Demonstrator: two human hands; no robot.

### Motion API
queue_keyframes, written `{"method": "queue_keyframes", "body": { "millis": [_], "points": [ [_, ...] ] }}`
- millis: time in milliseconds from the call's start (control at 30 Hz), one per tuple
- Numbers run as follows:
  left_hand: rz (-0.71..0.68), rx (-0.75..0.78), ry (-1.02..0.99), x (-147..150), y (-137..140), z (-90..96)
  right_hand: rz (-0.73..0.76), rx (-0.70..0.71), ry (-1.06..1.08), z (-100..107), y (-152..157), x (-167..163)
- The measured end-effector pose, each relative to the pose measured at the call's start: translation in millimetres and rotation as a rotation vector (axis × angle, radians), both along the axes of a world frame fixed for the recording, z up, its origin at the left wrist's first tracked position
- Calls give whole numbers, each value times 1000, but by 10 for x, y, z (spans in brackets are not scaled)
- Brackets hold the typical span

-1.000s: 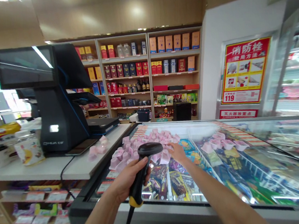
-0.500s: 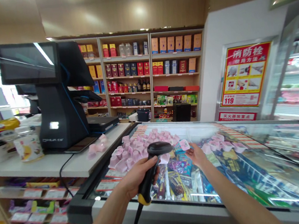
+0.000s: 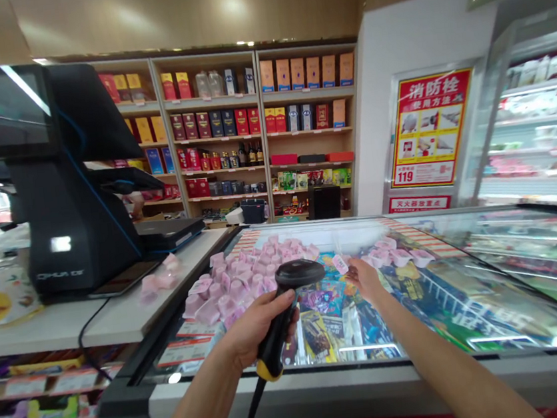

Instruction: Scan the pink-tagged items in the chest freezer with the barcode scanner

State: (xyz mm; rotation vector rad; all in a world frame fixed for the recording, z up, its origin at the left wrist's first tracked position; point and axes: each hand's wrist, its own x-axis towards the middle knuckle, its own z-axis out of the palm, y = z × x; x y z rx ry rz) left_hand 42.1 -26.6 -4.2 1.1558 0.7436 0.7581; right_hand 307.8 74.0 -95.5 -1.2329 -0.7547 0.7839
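Observation:
My left hand is wrapped round the grip of a black and yellow barcode scanner, its head level above the glass and turned to the right. Between the fingertips of my right hand is a small pink cup with a printed lid, tilted toward the scanner head. A large heap of the same pink cups lies on the freezer's glass top, left of the scanner. Beyond my right hand sits a smaller group of pink cups.
On the white counter at left stand a checkout terminal and a few pink cups in clear wrap. Colourful ice cream packs show through the glass. The scanner's cord hangs down in front. Boxed goods fill the back shelves.
The camera view has swung a little to the right. My right hand has brought the pink cup slightly nearer the scanner head and tilted it. The left hand keeps its hold.

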Motion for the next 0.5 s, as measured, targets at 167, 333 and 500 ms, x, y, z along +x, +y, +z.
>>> {"method": "queue_keyframes", "body": {
  "millis": [167,333,500],
  "points": [
    [45,28,10,21,61,-14,-320,10,-689,-22,-73,210],
    [94,6,62,-9,80,-23,-434,-138,-1113,-113,-89,367],
    [104,32,44,-138,97,-38,-435,-149,-1188,-144,-15,451]
  ]
}}
